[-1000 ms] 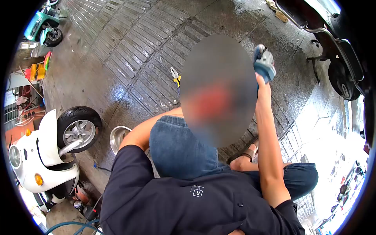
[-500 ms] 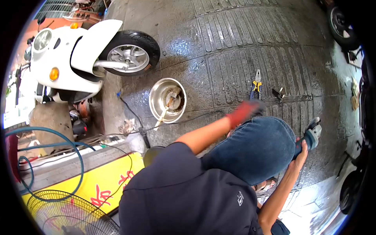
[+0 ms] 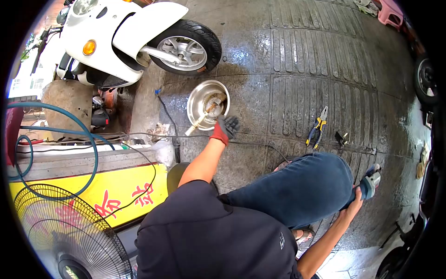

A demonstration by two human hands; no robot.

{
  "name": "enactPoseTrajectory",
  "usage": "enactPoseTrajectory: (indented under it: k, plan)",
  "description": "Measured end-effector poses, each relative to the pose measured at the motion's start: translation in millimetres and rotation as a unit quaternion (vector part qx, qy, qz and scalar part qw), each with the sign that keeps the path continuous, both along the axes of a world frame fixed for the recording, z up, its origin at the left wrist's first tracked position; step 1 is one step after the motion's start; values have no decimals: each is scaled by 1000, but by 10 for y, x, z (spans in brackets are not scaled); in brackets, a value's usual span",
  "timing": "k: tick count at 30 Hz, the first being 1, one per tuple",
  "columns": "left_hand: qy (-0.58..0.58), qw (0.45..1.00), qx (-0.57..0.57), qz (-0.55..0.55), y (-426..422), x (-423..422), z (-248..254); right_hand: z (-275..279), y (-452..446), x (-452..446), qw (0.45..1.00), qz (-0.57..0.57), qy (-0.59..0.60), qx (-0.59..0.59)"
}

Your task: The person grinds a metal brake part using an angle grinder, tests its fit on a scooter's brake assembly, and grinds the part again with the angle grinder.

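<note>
- In the head view, looked down onto a wet, dark, partly grooved floor (image 3: 320,56).
- Gripped an angle grinder (image 3: 368,187) in the right hand (image 3: 354,201), with fingers wrapped around the body, just to the right of a knee (image 3: 297,181) in blue jeans.
- Showed on that grinder a blue-green casing near the grip and a silver-grey head at the front, pointed up and away; too small to make out clearly at the disc.
- Held out the left hand (image 3: 227,128), gloved in red at the wrist and dark grey over the fingers, with fingers extended and loosely open, at the near right edge of a steel bowl (image 3: 194,104); could not tell contact from a gap.
- Saw that bowl set on the floor, round and shiny, stained brown inside, with a dirty brush (image 3: 197,124) leaned across the rim, pale handle outward.
- Noted yellow-and-blue pliers (image 3: 317,128) beyond the knee, near a small dark piece (image 3: 342,138).
</note>
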State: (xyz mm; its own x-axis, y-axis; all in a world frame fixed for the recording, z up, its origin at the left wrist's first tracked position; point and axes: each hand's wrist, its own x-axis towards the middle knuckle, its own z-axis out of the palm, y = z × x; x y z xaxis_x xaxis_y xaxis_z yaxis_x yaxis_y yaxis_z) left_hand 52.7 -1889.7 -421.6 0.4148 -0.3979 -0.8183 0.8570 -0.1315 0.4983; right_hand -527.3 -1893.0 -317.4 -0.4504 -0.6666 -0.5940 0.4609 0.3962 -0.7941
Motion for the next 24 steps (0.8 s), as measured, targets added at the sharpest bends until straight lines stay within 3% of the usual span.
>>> enactPoseTrajectory:
  k: [3,4,5,6,7,10,13,15,16,17,18,19,21,22,24]
  plan:
    - [-54,997,-23,57,80,664,-72,-20,11,-6,1000,3,3,-17]
    - [-24,965,-256,-56,353,1284,-633,14,30,12,1000,7,6,-6]
    - [21,868,-464,-176,599,1858,-1139,40,81,14,1000,9,10,7]
    - [-75,962,-261,-6,461,1637,-714,32,117,0,1000,2,15,12]
    - [-156,979,1,128,305,1376,-223,13,148,-19,999,1,26,21]
    - [-143,968,10,204,290,1479,-148,-22,194,-108,998,2,47,47]
    - [-136,971,2,196,146,1333,8,53,143,-73,997,-2,48,59]
    - [-125,982,6,139,38,1174,64,34,115,-146,995,5,50,84]
    - [-67,995,-63,47,156,1255,-203,-128,118,-165,998,-36,30,40]
    - [-94,990,-26,-107,49,1044,-312,-5,108,-138,997,-21,28,63]
    - [-123,978,63,-158,-263,426,39,22,41,-81,997,-25,57,41]
    - [-95,961,21,-258,-339,167,-84,35,-6,-44,997,-13,70,26]
    - [-199,822,9,-534,-611,-956,350,77,-37,48,998,-17,48,-46]
    - [-244,723,-83,-641,-763,-1419,561,109,-70,105,998,-19,34,-43]
    - [-281,438,-255,-815,-935,-2201,755,86,-118,190,998,-43,-17,-50]
